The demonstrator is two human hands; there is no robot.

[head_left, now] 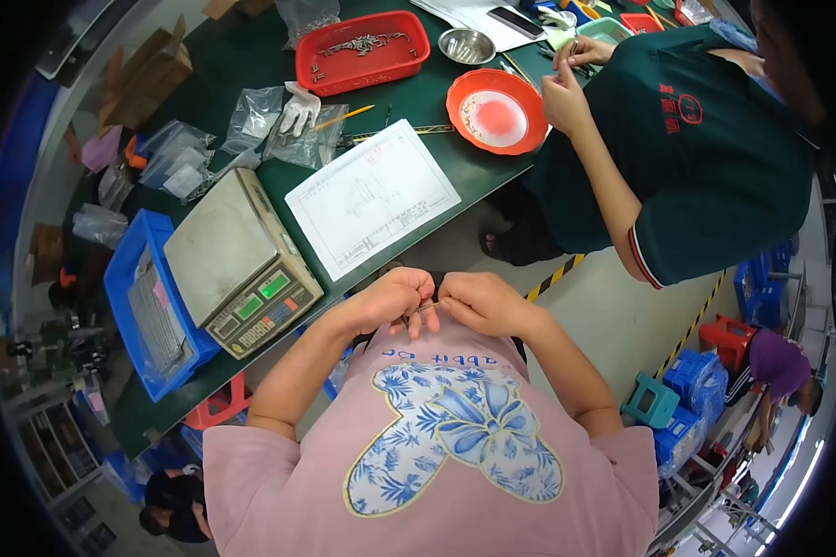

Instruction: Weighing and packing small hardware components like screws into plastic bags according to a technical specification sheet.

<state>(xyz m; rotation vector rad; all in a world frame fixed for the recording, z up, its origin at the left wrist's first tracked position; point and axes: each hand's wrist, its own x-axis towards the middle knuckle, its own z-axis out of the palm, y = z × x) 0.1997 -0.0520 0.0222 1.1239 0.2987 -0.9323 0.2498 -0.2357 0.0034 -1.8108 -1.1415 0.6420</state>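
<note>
My left hand (395, 299) and my right hand (481, 302) meet in front of my shirt, just off the near edge of the green table. A thin, rod-like piece (427, 306) spans the gap between them, pinched at its right end by my right hand's fingertips. The left fingers curl around its other end, and some of them point down. Its kind is too small to make out. Nearest to both hands lies a printed drawing sheet (373, 200) on the table.
A weighing scale (241, 265) stands left, beside a blue tray (144, 316). Farther back are a red basket (362, 70) of small metal parts, a steel bowl (466, 46), a red dish (497, 111), a white glove (299, 110) and plastic bags. A co-worker (706, 148) stands at right.
</note>
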